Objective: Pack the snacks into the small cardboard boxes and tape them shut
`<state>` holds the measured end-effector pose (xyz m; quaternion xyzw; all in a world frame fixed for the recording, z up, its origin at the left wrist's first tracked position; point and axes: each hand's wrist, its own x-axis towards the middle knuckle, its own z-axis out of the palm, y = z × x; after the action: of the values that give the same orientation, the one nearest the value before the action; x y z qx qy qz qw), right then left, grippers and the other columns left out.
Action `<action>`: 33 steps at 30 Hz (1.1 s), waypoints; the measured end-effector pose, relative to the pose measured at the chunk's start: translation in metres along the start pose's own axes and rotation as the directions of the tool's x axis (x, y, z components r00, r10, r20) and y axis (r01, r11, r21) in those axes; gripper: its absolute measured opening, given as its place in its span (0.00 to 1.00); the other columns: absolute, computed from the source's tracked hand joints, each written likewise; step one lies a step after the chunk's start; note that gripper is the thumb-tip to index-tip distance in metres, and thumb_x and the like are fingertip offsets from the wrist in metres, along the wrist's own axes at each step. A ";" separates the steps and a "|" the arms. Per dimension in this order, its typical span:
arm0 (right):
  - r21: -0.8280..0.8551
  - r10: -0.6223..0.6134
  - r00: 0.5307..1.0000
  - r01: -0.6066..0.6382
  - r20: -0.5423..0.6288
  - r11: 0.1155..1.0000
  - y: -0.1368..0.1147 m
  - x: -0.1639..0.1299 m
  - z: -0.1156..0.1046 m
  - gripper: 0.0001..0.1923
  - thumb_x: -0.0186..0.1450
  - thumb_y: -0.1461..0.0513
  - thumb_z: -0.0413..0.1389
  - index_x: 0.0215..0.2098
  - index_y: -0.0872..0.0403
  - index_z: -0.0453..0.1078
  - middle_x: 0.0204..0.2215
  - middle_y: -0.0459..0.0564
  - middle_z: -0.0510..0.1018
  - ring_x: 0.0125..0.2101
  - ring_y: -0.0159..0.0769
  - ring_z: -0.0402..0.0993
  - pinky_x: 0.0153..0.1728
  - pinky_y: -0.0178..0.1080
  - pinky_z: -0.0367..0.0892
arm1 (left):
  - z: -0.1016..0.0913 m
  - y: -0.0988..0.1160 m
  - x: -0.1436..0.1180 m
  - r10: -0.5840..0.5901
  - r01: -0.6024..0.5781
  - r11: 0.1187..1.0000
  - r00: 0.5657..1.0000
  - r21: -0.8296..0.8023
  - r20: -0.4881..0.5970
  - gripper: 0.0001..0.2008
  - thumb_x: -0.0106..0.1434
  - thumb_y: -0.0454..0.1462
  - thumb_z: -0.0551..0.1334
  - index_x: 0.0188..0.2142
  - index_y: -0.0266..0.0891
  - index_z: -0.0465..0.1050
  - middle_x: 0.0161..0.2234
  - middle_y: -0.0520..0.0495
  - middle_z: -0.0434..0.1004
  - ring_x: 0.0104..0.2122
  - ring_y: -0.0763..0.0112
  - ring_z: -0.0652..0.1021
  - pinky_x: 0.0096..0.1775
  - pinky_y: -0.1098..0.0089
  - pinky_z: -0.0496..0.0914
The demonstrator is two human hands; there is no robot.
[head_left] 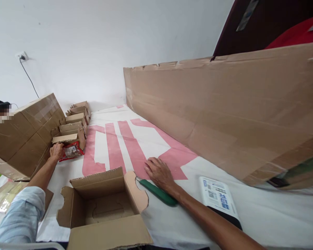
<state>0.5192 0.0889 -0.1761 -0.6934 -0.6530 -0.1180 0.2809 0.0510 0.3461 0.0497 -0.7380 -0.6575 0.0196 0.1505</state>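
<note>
Landmark: the open cardboard box (pixel 101 205) stood nearest the camera, its flaps spread and its inside bare.
Left hand: the left hand (pixel 56 151) was stretched out well beyond the open box, to its far left, fingers curled down onto the edge of a red packet (pixel 71 151); whether they truly pinched it could not be told.
Red packet: it lay flat on the white and pink cloth (pixel 125 146), at the foot of the nearest small carton and just beside the left hand.
Small cartons: a row of small folded cartons (pixel 73 125) ran away from the open box toward the white wall (pixel 94 41), each touching the next.
Big taped box: a large taped box (pixel 23 133) leaned at a tilt to the left of the row, far left of the open box.
Right hand: the right hand (pixel 159 172) rested palm down on the cloth just right of the open box, fingers spread and flat, gripping nothing.
Green-handled tool: a green-handled tool (pixel 158 192) lay between the open box's right flap and the right wrist, partly under the hand.
Labelled parcel: a labelled parcel (pixel 217 198) lay further right of the open box, beyond the forearm.
Cardboard sheet: a long cardboard sheet (pixel 224 118) stood on edge to the right of the open box.
</note>
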 end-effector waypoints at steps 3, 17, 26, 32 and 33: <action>-0.002 0.000 1.000 0.000 0.009 1.000 -0.001 0.000 -0.001 0.12 0.76 0.61 0.52 0.46 0.51 0.78 0.48 0.56 0.82 0.47 0.48 0.72 0.50 0.46 0.62 | -0.007 -0.001 -0.005 -0.022 0.022 1.000 1.000 -0.014 0.003 0.19 0.70 0.42 0.60 0.55 0.45 0.85 0.55 0.34 0.85 0.57 0.45 0.81 0.53 0.59 0.76; -0.017 -0.013 1.000 0.013 0.016 1.000 -0.003 0.001 -0.005 0.10 0.76 0.62 0.52 0.45 0.52 0.77 0.47 0.56 0.81 0.46 0.47 0.72 0.49 0.45 0.61 | -0.097 0.036 -0.073 0.152 -0.151 0.965 0.988 -0.216 -0.009 0.20 0.70 0.48 0.60 0.35 0.39 0.87 0.31 0.45 0.86 0.38 0.59 0.83 0.39 0.69 0.71; -0.011 -0.004 1.000 0.004 0.006 1.000 -0.004 0.000 -0.003 0.10 0.75 0.62 0.53 0.44 0.51 0.77 0.46 0.55 0.81 0.46 0.47 0.72 0.47 0.44 0.61 | -0.177 0.082 -0.241 0.720 -0.561 0.540 0.694 -0.627 0.000 0.26 0.67 0.60 0.67 0.50 0.45 0.86 0.50 0.42 0.88 0.49 0.54 0.85 0.50 0.61 0.76; -0.018 -0.007 0.999 0.008 0.032 1.000 -0.006 0.004 -0.005 0.10 0.74 0.62 0.53 0.44 0.53 0.78 0.45 0.56 0.81 0.46 0.47 0.72 0.48 0.44 0.61 | -0.136 0.106 -0.307 0.787 -0.648 0.599 0.586 -0.471 0.194 0.37 0.61 0.60 0.72 0.64 0.49 0.74 0.57 0.38 0.82 0.57 0.44 0.81 0.56 0.54 0.74; -0.020 -0.010 0.999 0.011 0.047 1.000 -0.006 0.005 -0.006 0.11 0.74 0.62 0.53 0.45 0.52 0.78 0.46 0.56 0.81 0.46 0.46 0.72 0.48 0.44 0.61 | -0.128 0.110 -0.312 0.783 -0.654 0.610 0.586 -0.448 0.212 0.33 0.62 0.57 0.73 0.62 0.49 0.74 0.55 0.39 0.83 0.54 0.45 0.83 0.55 0.54 0.74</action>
<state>0.5149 0.0896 -0.1675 -0.6953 -0.6618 -0.1100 0.2578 0.1443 0.0065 0.0921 -0.9364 -0.3056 0.1173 -0.1265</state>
